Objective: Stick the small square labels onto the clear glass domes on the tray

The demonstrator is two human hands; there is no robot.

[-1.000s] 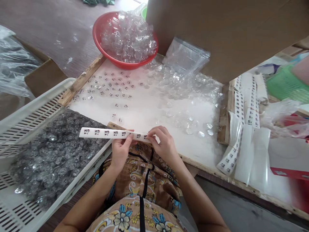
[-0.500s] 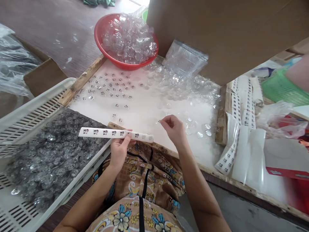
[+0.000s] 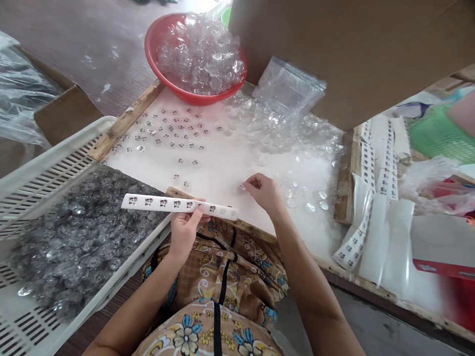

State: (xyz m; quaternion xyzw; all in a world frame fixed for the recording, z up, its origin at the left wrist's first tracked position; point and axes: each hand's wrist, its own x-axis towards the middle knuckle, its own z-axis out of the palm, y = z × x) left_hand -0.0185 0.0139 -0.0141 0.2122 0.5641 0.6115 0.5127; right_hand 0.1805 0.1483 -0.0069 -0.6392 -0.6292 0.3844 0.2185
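My left hand is closed on a white sticker strip printed with small black panda figures, the thumb pressed on top near its right part. My right hand is pinched low over the white tabletop. At its fingertips shows a small panda sticker, seemingly at a clear disc on the table; whether it is pressed down I cannot tell. Clear discs bearing panda stickers lie in loose rows at the upper left. Plain clear discs are scattered right of my right hand.
A red basin heaped with clear discs stands at the back. A white slotted crate full of stickered discs is at the left. A cardboard box, a clear plastic bag and more sticker strips lie at the back and right.
My right hand has come slightly left and down to the table, with the panda sticker at its fingertips. My left hand still holds the strip almost unmoved.
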